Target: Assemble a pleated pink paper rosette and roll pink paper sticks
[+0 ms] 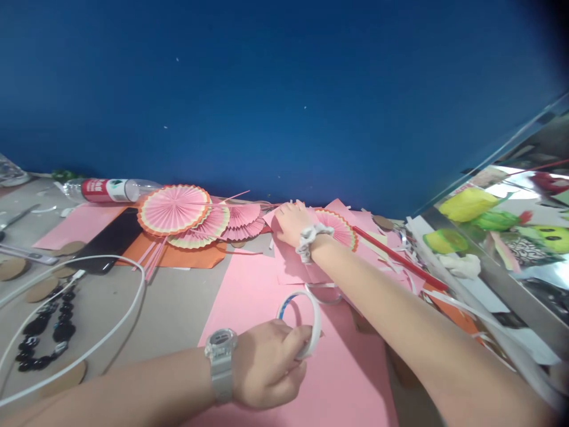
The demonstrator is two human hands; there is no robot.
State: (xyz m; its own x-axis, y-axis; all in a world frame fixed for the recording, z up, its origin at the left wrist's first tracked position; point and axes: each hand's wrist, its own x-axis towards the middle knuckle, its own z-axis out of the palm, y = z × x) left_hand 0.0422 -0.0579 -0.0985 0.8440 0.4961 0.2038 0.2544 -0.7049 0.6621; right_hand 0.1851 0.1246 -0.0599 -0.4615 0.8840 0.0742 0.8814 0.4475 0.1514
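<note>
My left hand (pixel 267 365), with a pale watch on the wrist, is closed on a white roll of tape (pixel 306 320) over a large pink paper sheet (pixel 284 356). My right hand (pixel 291 222), a white scrunchie on its wrist, reaches far forward and rests on pink paper (pixel 293 261) next to a small folded pink paper fan (pixel 340 228). Its fingers are curled down on the paper; whether they pinch it is hidden. A large round pink fan (pixel 173 209) with smaller fans (pixel 222 222) lies to the left.
A blue wall (pixel 284 89) rises behind the table. A plastic bottle (pixel 111 190) lies at back left, with a black phone (pixel 113 237), white cable (pixel 89 308), black bead necklace (pixel 48 338) and cork discs (pixel 42 287). A red stick (pixel 400 258) and paper scraps lie right, beside a glass case.
</note>
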